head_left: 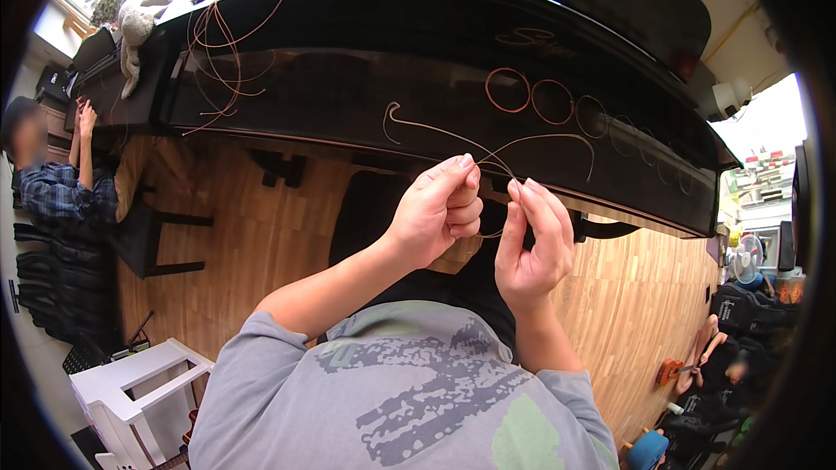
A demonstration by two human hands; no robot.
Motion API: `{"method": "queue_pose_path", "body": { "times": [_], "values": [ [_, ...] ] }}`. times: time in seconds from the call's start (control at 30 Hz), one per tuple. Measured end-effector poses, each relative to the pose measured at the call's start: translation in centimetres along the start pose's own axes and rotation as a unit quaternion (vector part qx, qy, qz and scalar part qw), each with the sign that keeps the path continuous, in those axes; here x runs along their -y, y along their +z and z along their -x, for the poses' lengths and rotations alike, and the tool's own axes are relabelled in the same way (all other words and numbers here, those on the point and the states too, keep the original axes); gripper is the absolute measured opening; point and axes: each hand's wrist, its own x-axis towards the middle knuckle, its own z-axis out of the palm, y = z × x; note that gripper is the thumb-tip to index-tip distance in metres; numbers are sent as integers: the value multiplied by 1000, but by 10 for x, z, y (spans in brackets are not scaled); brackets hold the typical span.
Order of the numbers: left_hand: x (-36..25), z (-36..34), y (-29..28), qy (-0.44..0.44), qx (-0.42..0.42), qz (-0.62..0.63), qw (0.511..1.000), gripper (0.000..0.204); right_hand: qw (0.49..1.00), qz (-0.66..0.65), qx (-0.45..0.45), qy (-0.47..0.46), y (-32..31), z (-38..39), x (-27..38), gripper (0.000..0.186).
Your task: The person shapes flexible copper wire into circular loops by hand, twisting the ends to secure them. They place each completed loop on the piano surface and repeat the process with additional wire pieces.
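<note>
on the piano lid [340,109], loose wires [237,65] near the left end, wire rings [530,97] toward the right end; between left hand [442,211] and right hand [537,244], a held wire [493,157].

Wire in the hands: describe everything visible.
The wire looks metallic, thin and dull gold. Two lengths cross near the left hand and right hand pinching it; one ends leftward in a hook, the other arcs rightward and bends down. A curve shows below, between the hands. Behind is a glossy dark panel.

Cursive lettering [542,42] on black piano [357,78]
</note>
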Motion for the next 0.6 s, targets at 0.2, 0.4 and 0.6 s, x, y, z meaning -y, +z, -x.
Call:
{"method": "queue_pose_path", "body": {
  "times": [0.2,0.4,0.6],
  "values": [
    [2,3,-1,39,1,-31,999,28,978,-130,28,161,10,-2,-6,22],
    [2,4,-3,52,-6,-38,998,29,778,-460,82,420,4,-9,-9,23],
    [8,2,-2,30,-7,-29,999,27,736,-496,151,436,8,-12,-13,32]
  ]
}}
